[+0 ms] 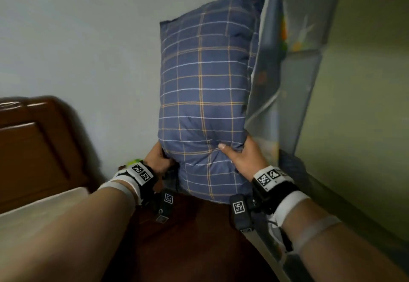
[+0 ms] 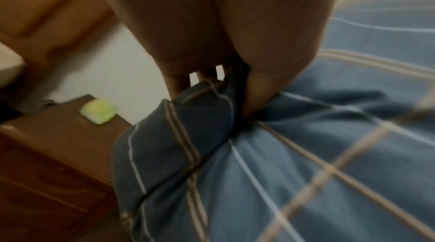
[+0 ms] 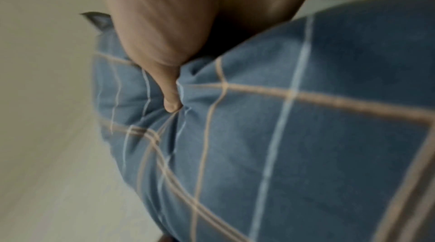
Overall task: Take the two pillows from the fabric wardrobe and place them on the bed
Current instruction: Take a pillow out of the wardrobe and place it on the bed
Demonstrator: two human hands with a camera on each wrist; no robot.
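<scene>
- Head view: a dark blue pillow with a white and orange check pattern (image 1: 204, 96) stands on end in mid-air, held up in front of a pale wall (image 1: 77, 38).
- Left hand (image 1: 157, 160) — fingers curled around the pillow's lower left corner, gripping it. Left wrist view confirms: the thumb (image 2: 259, 87) is pressed into bunched cloth, with fingers behind the fold.
- Right hand (image 1: 241, 155) — clamped on the pillow's lower right edge, thumb across the front face, the other fingers hidden behind. Right wrist view shows the thumb tip (image 3: 173, 104) dug into the fabric, which puckers around it.
- Grey fabric wardrobe with a faint printed pattern (image 1: 294, 65) stands just to the right; the pillow's upper right edge touches or overlaps its hanging front flap. Which of the two cannot be told.
- Brown wooden headboard of the bed (image 1: 33, 144) lies at lower left, well apart from the pillow.
- Brown wooden bedside cabinet (image 2: 54, 153) sits below the left hand; a small yellow-green object (image 2: 98, 111), blurred, rests on its top near the wall.
</scene>
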